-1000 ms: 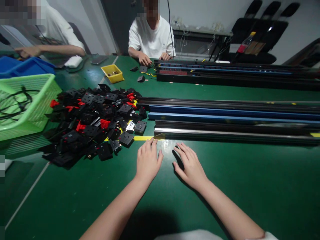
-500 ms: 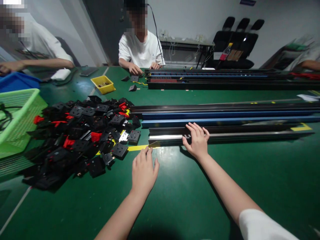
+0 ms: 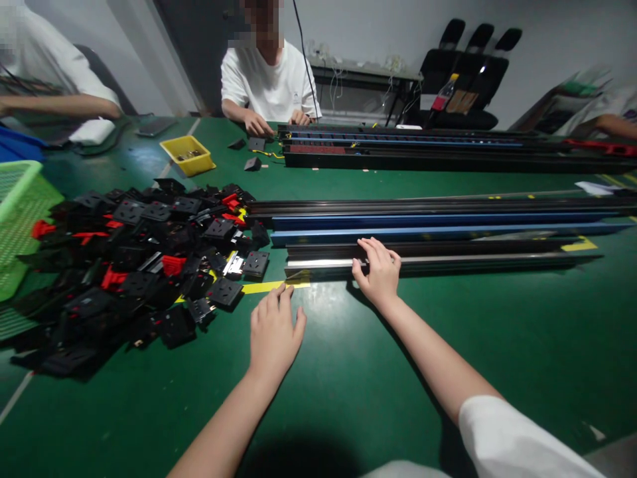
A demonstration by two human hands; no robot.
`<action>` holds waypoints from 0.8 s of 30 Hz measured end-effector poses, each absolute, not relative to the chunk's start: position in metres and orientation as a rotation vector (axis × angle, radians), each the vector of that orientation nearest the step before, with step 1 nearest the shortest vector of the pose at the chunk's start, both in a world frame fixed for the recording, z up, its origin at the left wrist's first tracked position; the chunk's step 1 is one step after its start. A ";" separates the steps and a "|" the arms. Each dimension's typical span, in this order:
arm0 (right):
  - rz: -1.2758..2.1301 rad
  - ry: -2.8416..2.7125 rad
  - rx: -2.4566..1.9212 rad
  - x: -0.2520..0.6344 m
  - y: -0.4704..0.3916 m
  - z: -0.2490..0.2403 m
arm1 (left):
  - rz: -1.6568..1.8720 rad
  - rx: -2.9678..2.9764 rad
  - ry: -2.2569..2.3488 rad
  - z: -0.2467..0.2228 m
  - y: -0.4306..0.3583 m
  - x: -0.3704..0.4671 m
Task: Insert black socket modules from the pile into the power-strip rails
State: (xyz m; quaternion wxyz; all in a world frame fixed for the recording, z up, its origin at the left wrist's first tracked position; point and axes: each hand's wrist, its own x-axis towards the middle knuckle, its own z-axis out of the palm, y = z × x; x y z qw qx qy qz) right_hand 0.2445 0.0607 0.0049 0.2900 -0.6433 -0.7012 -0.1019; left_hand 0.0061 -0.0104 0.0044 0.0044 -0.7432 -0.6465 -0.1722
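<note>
My right hand [image 3: 379, 273] spans the nearest long black rail [image 3: 462, 264], thumb at its near side and fingertips over its far wall, gripping it lightly. Beside the rail's left end is my left hand [image 3: 276, 328], palm down with fingers stretched out and nothing held. Its fingertips are near the yellow tape [image 3: 259, 288]; whether they touch the rail end cannot be told. Left of this hand lies a heap of black socket modules [image 3: 225, 292], with red pieces [image 3: 173, 265] among them.
Blue rails [image 3: 323, 237] and dark rails [image 3: 423, 206] lie behind. A green basket [image 3: 20, 226] stands left, a yellow bin [image 3: 188, 157] farther back. Across the green table [image 3: 348, 398], a co-worker [image 3: 269, 86] has hands near the left end of more black rails [image 3: 398, 159].
The view has shifted, so the scene sits slightly farther left and higher. Both my hands keep about the same places relative to the rail.
</note>
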 end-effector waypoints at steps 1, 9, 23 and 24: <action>-0.273 -1.872 -1.717 0.245 0.060 0.005 | -0.562 -2.330 -2.037 0.005 -0.009 0.004; -0.270 -1.872 -1.700 0.244 0.055 0.004 | -0.894 -2.261 -2.015 0.005 0.006 -0.016; -0.303 -1.947 -1.618 0.221 0.059 0.005 | -1.482 -1.954 -1.874 -0.001 0.033 -0.021; -0.297 -1.952 -1.615 0.220 0.059 0.006 | -1.487 -1.929 -1.860 -0.001 0.038 -0.020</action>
